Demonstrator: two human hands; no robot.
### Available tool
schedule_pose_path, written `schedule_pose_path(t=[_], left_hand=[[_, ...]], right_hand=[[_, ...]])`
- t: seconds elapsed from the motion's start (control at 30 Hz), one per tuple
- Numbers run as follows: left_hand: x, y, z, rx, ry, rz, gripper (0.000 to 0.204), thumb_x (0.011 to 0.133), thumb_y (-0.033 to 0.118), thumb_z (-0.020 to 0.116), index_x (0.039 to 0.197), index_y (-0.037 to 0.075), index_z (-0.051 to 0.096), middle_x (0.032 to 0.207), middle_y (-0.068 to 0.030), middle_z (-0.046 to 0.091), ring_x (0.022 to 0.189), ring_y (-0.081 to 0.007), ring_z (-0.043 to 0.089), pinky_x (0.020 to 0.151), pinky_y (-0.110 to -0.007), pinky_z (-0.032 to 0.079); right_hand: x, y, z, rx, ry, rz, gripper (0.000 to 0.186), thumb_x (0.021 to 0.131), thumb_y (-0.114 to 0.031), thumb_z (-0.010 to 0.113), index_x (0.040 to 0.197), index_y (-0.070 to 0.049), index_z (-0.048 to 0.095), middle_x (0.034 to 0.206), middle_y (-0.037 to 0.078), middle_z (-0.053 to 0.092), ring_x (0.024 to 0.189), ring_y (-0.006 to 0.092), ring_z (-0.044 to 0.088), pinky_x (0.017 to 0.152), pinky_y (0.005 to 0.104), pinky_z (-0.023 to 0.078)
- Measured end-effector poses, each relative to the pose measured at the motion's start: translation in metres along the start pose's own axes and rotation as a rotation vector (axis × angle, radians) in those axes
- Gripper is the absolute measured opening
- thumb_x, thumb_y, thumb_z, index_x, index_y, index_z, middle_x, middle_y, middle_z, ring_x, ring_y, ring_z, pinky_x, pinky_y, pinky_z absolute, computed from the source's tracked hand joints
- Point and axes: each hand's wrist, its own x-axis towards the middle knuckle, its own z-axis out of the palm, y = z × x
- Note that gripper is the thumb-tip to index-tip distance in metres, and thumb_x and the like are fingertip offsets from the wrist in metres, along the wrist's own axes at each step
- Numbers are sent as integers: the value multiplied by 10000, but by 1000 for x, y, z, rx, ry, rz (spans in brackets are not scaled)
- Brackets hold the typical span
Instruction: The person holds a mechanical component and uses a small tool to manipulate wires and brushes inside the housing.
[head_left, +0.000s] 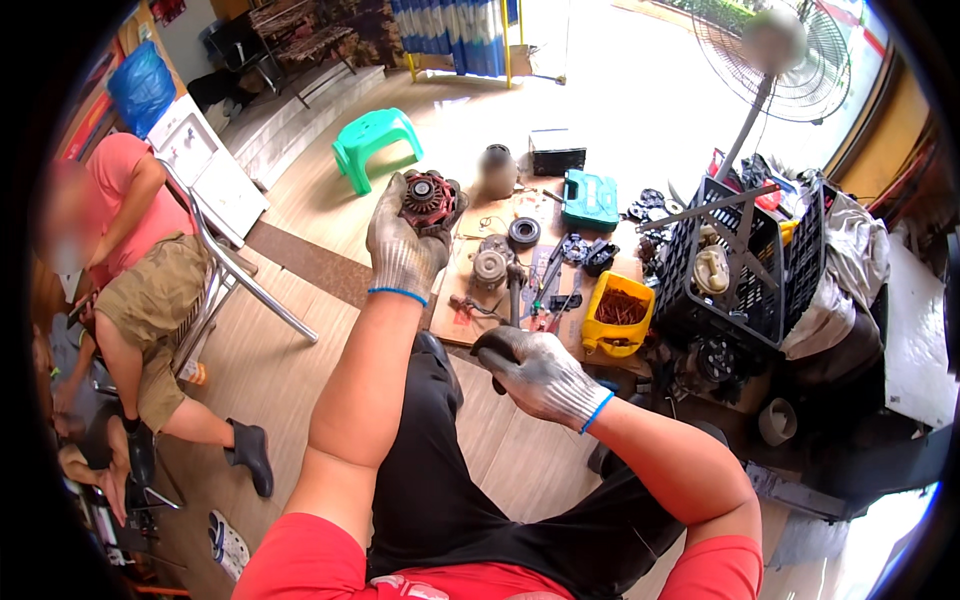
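My left hand [412, 235], in a grey-white work glove with a blue cuff, holds up a round motor part [430, 200] with reddish windings and a dark toothed centre. Lower and to the right, my gloved right hand [545, 375] is closed around a dark hammer-like tool [515, 295]; its shaft rises above the fist, and my fingers hide the grip. Beyond that hand, a silver motor housing [490, 265] and a black ring [523, 232] rest on a board [465, 322]. A cut-open yellow container [646, 338] of rust-brown pieces stands to the right.
A teal tool case [590, 200] lies on the board's far side. Black crates [725, 300] with metal parts stand right, below a standing fan [768, 85]. At left, a person in a pink shirt [145, 185] sits on a metal chair [235, 265]. A green stool [375, 140] stands ahead.
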Motion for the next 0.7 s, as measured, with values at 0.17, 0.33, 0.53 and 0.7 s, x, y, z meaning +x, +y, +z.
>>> schedule_pose_path(t=[0.17, 0.33, 0.53, 0.7], left_hand=[[-5, -2, 0, -12, -25, -87, 412, 1026, 358, 549, 1239, 6, 526, 1147, -217, 637, 993, -398, 678, 855, -552, 616], [-22, -19, 8, 80, -129, -143, 387, 1049, 342, 504, 1226, 1, 546, 1167, -211, 647, 1035, -404, 673, 877, -550, 612], [-42, -36, 14, 152, -329, -208, 341, 1040, 273, 517, 1264, 20, 570, 1152, -203, 659, 1032, -392, 678, 854, -540, 597], [-50, -44, 13, 208, -462, -185, 307, 1023, 207, 539, 1272, 31, 574, 1126, -189, 673, 1010, -327, 687, 885, -479, 589]], right_hand=[[4, 9, -13, 255, -84, 172, 473, 969, -320, 622, 1307, 10, 596, 964, 181, 715, 761, 223, 685, 747, 373, 536], [25, 4, -50, -22, 71, -297, 375, 1000, -269, 588, 1285, -27, 605, 1042, 130, 678, 949, 192, 664, 809, 329, 553], [38, -7, -54, 727, 132, 163, 332, 1000, -356, 627, 1099, -42, 667, 855, 25, 654, 688, 114, 629, 600, 275, 522], [45, -11, -71, 502, 62, 164, 341, 953, -275, 680, 1150, 3, 670, 858, 55, 691, 713, 156, 660, 645, 291, 532]])
